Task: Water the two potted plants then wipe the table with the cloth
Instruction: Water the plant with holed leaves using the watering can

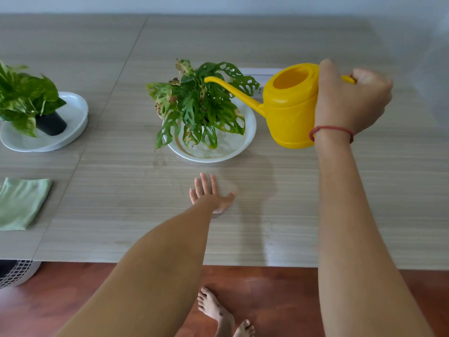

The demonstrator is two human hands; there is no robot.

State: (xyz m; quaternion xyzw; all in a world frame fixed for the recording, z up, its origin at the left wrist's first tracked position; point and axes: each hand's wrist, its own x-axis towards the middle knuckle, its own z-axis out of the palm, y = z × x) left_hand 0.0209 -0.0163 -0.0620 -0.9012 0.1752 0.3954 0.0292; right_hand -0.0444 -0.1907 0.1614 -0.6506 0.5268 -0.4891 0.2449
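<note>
My right hand [349,98] grips the handle of a yellow watering can [289,105], held above the table with its long spout over the holey-leaved plant [199,103]. That plant stands in a white bowl [228,147] at the table's middle. No water stream is visible. My left hand [210,194] lies flat, fingers spread, on the table [121,203] just in front of the bowl. A second plant [21,98] in a black pot leans on a white dish [75,113] at the far left. A folded green cloth [21,203] lies near the left front edge.
A metal cable hatch [262,71] is set into the table behind the can. Below the front edge are a red-brown wooden floor, my bare feet [226,314], and a white mesh basket [14,273] at the lower left.
</note>
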